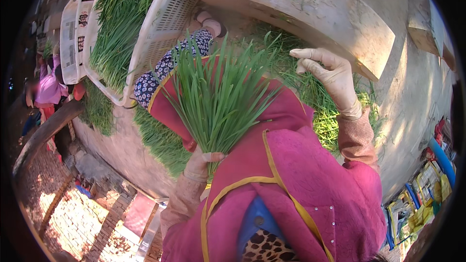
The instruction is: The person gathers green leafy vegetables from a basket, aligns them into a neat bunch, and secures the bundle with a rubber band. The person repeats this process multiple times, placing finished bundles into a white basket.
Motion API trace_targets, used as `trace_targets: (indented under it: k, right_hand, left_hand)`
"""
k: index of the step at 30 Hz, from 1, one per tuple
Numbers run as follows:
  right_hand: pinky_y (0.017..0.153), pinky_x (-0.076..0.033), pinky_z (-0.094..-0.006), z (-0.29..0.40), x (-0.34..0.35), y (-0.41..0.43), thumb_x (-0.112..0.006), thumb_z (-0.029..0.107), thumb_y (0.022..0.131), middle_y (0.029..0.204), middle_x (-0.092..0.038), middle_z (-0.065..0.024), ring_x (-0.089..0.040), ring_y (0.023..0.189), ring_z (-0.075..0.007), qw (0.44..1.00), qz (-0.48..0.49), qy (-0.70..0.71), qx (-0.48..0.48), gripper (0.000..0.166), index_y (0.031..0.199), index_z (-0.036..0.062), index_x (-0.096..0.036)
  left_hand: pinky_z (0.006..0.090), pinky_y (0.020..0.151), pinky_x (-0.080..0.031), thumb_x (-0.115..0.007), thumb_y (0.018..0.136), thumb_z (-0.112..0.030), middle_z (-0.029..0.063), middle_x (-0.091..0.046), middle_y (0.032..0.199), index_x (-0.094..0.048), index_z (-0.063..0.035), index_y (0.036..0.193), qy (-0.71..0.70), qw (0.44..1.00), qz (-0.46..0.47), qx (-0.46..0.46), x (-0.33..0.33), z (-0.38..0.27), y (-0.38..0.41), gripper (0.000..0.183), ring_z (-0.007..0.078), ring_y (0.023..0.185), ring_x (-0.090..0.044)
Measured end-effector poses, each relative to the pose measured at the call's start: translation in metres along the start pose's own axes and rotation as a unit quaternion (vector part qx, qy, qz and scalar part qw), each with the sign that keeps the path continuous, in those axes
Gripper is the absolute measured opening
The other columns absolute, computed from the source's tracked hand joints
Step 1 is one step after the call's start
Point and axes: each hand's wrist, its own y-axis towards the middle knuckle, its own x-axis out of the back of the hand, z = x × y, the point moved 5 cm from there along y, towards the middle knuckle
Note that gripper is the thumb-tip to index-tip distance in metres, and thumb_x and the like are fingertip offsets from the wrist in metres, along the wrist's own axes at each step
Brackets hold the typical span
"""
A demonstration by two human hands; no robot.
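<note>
My left hand point(199, 163), in a thin glove, grips a fanned bundle of long green leaves, probably garlic chives point(218, 102), by its stem end. The leaf tips spread away from me over my red apron point(240, 174) with yellow trim. Raised off to the right, my gloved right hand point(329, 76) has bent fingers with a gap between them, and I see nothing held in it. Beneath it, loose chive leaves and yellowish scraps point(324, 112) lie on the ground. More chives point(160, 142) lie in a pile left of my lap.
A white plastic crate point(164, 18) full of chives point(123, 25) stands at the upper left. Ahead is a long pale block point(291, 11) with leaf scraps on top. Another person in pink point(52, 83) is at the far left, near a wooden log point(47, 134). Colourful clutter point(418, 200) lies far right.
</note>
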Motion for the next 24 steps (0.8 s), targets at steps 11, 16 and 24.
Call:
trace_targets:
  k: [11, 16, 24]
  right_hand:
    - [0.070, -0.049, -0.0268, -0.004, -0.047, 0.013, -0.080, 0.010, 0.078, 0.071, -0.064, -0.0042, -0.056, 0.068, -0.0108, 0.979, 0.093, -0.167, 0.069, 0.045, 0.122, 0.0089, -0.070]
    - [0.067, -0.050, -0.0245, -0.026, -0.055, 0.017, -0.081, 0.017, 0.082, 0.073, -0.065, 0.0006, -0.056, 0.067, -0.0059, 0.987, 0.100, -0.118, -0.037, 0.044, 0.123, 0.0053, -0.069]
    - [0.062, -0.049, -0.0177, -0.042, -0.070, 0.019, -0.074, 0.019, 0.090, 0.076, -0.066, 0.0046, -0.057, 0.068, -0.0019, 0.983, 0.079, 0.051, -0.157, 0.023, 0.109, 0.0056, -0.075]
  left_hand:
    - [0.0366, 0.103, -0.044, -0.080, 0.064, 0.001, 0.0082, -0.060, 0.131, -0.047, -0.0033, 0.141, -0.008, 1.000, 0.004, 0.004, 0.003, 0.005, 0.000, 0.083, 0.0235, 0.119, -0.057]
    - [0.0369, 0.107, -0.040, -0.077, 0.063, 0.003, 0.0094, -0.059, 0.130, -0.047, -0.0028, 0.139, -0.013, 1.000, -0.014, 0.004, 0.002, 0.006, -0.003, 0.082, 0.0248, 0.122, -0.055]
    - [0.0369, 0.102, -0.045, -0.076, 0.064, 0.001, 0.0100, -0.060, 0.130, -0.046, -0.0015, 0.141, 0.000, 1.000, -0.014, -0.012, 0.004, 0.008, -0.002, 0.082, 0.0245, 0.117, -0.058]
